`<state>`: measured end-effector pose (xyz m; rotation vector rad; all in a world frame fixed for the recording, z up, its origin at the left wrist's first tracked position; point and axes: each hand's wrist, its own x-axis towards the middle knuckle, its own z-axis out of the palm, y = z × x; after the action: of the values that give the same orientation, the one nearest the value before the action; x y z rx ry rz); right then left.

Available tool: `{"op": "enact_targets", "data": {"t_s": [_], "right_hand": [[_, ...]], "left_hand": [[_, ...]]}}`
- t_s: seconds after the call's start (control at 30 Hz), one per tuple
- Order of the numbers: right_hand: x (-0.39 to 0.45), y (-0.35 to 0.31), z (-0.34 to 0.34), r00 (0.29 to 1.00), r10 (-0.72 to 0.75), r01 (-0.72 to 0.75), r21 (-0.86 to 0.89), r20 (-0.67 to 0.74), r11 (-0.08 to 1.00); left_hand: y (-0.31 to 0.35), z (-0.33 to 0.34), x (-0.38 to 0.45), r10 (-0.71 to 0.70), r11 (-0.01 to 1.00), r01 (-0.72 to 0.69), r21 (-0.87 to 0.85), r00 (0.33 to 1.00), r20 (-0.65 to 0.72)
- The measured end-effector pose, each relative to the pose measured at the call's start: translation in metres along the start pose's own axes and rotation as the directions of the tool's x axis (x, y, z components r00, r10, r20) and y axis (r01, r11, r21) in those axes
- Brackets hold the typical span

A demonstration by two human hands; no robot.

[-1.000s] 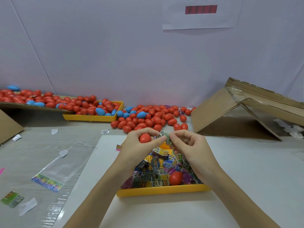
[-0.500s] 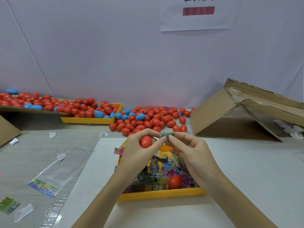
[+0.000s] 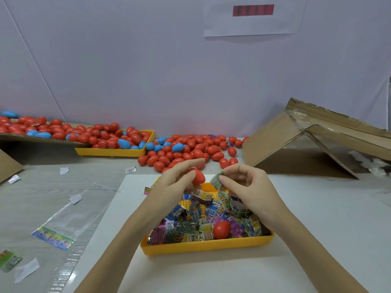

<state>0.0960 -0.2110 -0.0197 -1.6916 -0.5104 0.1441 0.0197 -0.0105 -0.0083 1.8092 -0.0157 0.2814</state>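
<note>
**Egg and packet held apart over near tray**

Far left, on the surface (image 3: 42, 187): clear bag (image 3: 63, 220) lying flat, paper scraps (image 3: 75, 198) scattered round it. Behind, along the wall: eggs heaped on cardboard (image 3: 31, 138), mostly red, a few blue, spilling into far tray (image 3: 114, 152). Right of that tray: loose heap (image 3: 186, 151) of red and blue eggs, directly on the surface.

Centre, above the back end of near tray (image 3: 207, 247): left hand (image 3: 175, 182) holding red egg (image 3: 198, 176), gripped between thumb and curled fingers, index finger (image 3: 194, 162) stretched straight out over it. Whether egg shut or split: cannot tell. Just right of the egg, small gap between, not touching: green packet (image 3: 216, 181), pinched between thumb and fingertips (image 3: 228, 178) of right hand (image 3: 251, 187), other fingers loosely curled. Both raised clear of the tray's contents.

Below the hands: near tray resting on white sheet (image 3: 317, 229), filled with bright packets (image 3: 186, 227); second egg (image 3: 221, 229), red, lying among them toward the front right.

Right: opened box (image 3: 306, 144) tipped on its side, flaps spread, mouth toward the hands. High on the wall, right of centre: paper sign (image 3: 254, 15) with red bar.
</note>
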Motion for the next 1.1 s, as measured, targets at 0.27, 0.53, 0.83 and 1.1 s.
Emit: {"op": "enact_targets", "data": {"t_s": [0.27, 0.53, 0.83, 1.1], "right_hand": [[-0.0007, -0.0035, -0.0057, 0.997, -0.052, 0.059, -0.116, 0.059, 0.991], [0.0010, -0.0029, -0.0062, 0.989, -0.127, 0.138, -0.146, 0.081, 0.980], [-0.0007, -0.0035, -0.0057, 0.953, -0.222, 0.269, -0.242, 0.206, 0.932], [-0.0004, -0.0018, -0.0080, 0.939, -0.220, 0.286, -0.248, 0.264, 0.926]], "left_hand": [[0.0006, 0.0005, 0.0016, 0.137, 0.990, -0.136, 0.019, 0.988, -0.067], [-0.0055, 0.0004, 0.0034, 0.131, 0.991, -0.130, 0.006, 0.990, -0.048], [-0.0056, 0.0053, 0.0037, 0.157, 0.987, -0.158, 0.022, 0.986, 0.053], [-0.0071, 0.0045, 0.0028, 0.151, 0.985, -0.159, 0.067, 0.982, 0.113]]}}
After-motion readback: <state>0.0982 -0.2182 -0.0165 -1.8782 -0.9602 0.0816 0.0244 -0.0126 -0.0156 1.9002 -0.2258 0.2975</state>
